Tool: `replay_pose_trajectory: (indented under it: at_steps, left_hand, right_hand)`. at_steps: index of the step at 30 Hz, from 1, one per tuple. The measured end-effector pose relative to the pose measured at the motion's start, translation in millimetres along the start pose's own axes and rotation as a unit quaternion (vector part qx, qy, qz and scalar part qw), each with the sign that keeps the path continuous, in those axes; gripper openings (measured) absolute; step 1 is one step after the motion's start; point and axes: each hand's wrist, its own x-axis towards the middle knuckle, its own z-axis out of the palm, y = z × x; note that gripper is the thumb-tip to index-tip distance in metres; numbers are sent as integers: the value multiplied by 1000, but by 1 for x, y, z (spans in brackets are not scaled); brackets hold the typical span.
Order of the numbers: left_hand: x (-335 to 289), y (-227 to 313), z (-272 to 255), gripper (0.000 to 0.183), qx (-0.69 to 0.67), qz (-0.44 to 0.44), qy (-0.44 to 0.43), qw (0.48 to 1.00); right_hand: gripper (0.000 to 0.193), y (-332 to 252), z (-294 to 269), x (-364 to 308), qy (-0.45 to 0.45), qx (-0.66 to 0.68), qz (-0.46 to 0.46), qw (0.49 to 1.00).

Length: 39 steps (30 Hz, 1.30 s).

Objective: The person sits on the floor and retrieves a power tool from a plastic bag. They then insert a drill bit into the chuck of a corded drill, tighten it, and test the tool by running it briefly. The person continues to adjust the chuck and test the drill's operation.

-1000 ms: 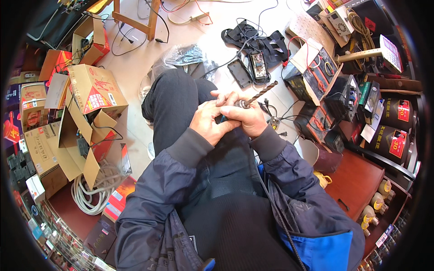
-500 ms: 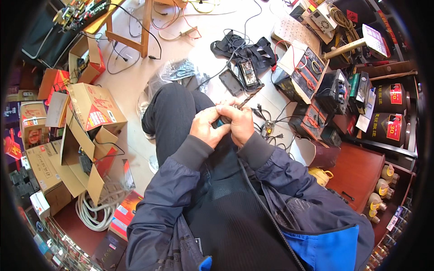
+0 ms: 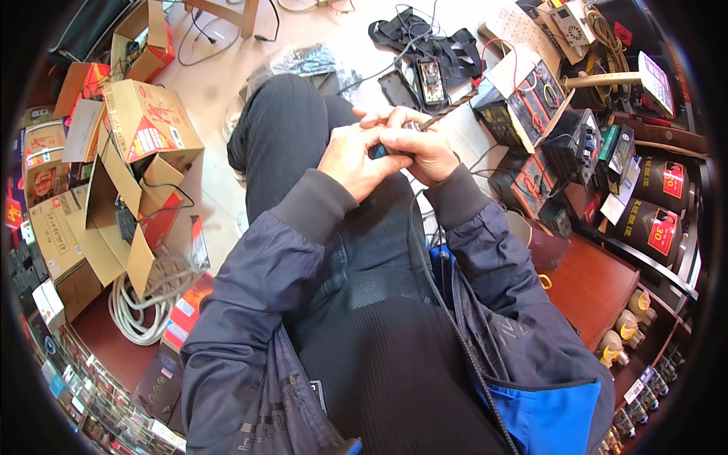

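Both my hands are wrapped tight on the drill bit over my knee: left hand, right hand. It looks half fitted; the tip is bare.

- Hemmed on the right by open boxes and chargers, close beside the drill bit.
- Blocked ahead by a tangle of black cables.
- Crowded on the left by cardboard boxes and coiled hose.
- Open only over pale floor beside the raised knee.
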Motion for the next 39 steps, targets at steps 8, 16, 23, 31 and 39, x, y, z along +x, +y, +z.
replay_pose_trajectory:
  at_steps: [8, 16, 23, 31, 39]
  left_hand:
    - [-5, -1, 4, 36, 91, -42, 24, 995]
    - [-7, -17, 13, 41, 24, 27, 51, 998]
    - [2, 10, 5, 47, 76, -47, 47, 995]
    - [-6, 13, 2, 57, 22, -87, 37, 995]
    - [-6, 10, 3, 57, 49, -65, 50, 995]
  right_hand:
    - [3, 18, 15, 4, 135, -13, -47, 990]
    - [13, 33, 21, -6, 260, -132, -46, 955]
    - [13, 1, 24, -4, 230, -119, 10, 966]
    - [17, -27, 9, -24, 233, -251, -118, 932]
    - [20, -40, 13, -26, 229, -242, -84, 939]
